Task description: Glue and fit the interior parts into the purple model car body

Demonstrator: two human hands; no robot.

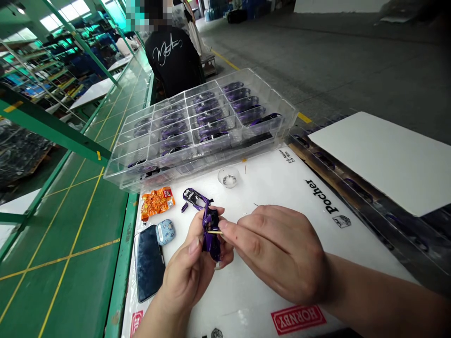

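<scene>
My left hand [188, 270] is closed round a small purple model car body [211, 241], held upright over the white mat. My right hand [278, 251] pinches a thin wooden toothpick [214, 232], and its tip touches the dark inner side of the body. Just beyond my left fingers, another purple car body part [196, 199] with an open frame lies on the mat, a small purple piece [184, 207] beside it. Farther back stands a small clear dish [228, 178] with tiny bits in it.
A clear divided tray [186, 155] of purple car bodies spans the back. At left lie a phone [150, 263], a blue patterned case [166, 232] and an orange snack packet [157, 203]. A white board [384, 159] covers trays at right. A person in black [174, 58] sits ahead.
</scene>
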